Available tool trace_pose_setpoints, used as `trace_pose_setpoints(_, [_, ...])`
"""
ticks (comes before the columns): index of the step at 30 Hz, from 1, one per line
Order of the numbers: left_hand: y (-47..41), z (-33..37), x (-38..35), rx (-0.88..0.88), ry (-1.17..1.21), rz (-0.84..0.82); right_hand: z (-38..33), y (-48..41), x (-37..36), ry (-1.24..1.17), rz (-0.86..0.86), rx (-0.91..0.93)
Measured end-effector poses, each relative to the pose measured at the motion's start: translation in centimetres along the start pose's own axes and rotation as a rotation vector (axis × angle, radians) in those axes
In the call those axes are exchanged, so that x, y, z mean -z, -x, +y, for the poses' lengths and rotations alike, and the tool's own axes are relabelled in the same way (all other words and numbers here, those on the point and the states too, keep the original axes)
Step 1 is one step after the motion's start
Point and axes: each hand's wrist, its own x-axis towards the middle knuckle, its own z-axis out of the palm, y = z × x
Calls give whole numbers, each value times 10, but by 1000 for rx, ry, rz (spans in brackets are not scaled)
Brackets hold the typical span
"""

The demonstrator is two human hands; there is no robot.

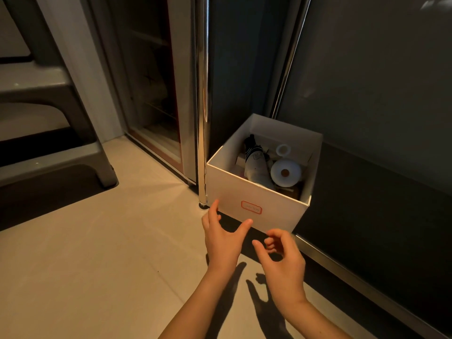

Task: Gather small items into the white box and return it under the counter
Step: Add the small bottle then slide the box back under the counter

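Note:
The white box stands on the floor between a chrome pole and a dark panel, its front face bearing a red-framed label. Inside lie several small items, among them a round white disc, a small white ring and a pale bottle with a dark striped top. My left hand hovers just in front of the box's lower front face, fingers spread, holding nothing. My right hand is a little nearer to me, fingers loosely curled and empty. Neither hand touches the box.
A chrome pole rises at the box's left corner. A dark panel with a metal bottom rail runs along the right. A glass-fronted cabinet stands behind, a grey step stool at left. Pale floor tiles spread before me.

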Motion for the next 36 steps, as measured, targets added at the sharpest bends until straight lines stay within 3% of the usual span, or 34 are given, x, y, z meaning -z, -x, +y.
trace_pose_setpoints(3, [1,4,4,-168,-121,5,-2,-2,5,139,-55,101])
trace_pose_setpoints(6, [-3,5,9,-244,-165,-20,-5,-5,5,-24,-43,13])
trace_pose_setpoints(15, [-17,3,14,-238,-180,-117,-4,-18,8,-210,-92,-25])
trace_pose_setpoints(29, [-46,12,5,-263,-205,-185,4,-47,3,-209,-175,-23])
trace_pose_setpoints(36, [-66,10,5,-233,-251,-313,4,-63,0,-127,-186,-44])
